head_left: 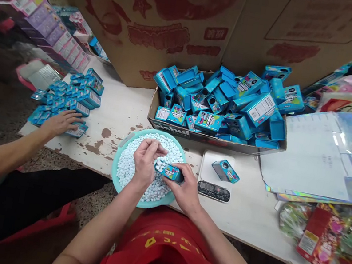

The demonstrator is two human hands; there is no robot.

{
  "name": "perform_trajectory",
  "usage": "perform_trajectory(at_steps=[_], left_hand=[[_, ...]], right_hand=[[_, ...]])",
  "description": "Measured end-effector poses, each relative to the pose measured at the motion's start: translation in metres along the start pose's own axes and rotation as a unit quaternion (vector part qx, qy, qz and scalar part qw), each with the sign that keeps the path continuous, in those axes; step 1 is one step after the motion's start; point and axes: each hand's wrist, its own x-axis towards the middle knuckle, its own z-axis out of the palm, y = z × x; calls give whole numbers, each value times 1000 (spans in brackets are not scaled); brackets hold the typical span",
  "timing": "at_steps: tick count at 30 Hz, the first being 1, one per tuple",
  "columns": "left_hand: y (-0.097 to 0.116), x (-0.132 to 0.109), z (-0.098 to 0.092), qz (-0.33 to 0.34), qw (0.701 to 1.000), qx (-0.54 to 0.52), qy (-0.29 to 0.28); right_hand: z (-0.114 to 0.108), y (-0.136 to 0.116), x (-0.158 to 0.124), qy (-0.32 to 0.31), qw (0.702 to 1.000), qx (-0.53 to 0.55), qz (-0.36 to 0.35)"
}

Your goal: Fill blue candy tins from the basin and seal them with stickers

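Observation:
My right hand [186,190] grips a small blue candy box [169,171] lying on its side, its open end turned to the left. My left hand [145,160] is closed in a pinch at that open end, with small white candies at its fingertips. Both hands hover over a teal bowl [118,154] filled with small white candies [130,171]. To the right, another blue box [225,170] lies on a white digital scale [210,187].
A cardboard tray [208,138] heaped with blue boxes stands behind the bowl. A co-worker's hand [61,122] rests on a pile of flat blue boxes [67,98] at the left. Holographic sheets [316,160] and packaged sweets [320,235] lie at the right. Large cartons [187,21] rise behind.

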Motion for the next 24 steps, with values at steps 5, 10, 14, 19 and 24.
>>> perform_trajectory(at_steps=[5, 10, 14, 19, 24], left_hand=[[-8, -13, -3, 49, 992, 107, -45], [-7, -19, -3, 52, 996, 48, -53], [1, -16, -4, 41, 998, 0, -53], [9, -10, -11, 30, 999, -31, -34], [3, -1, -21, 32, 999, -34, 15]], right_hand=[[0, -3, -1, 7, 1000, -6, -20], [3, -4, -2, -1, 1000, 1, -15], [6, -2, -3, -1, 1000, 11, -16], [9, 3, -1, -12, 999, 36, 2], [12, 8, 4, -3, 999, 48, 10]])
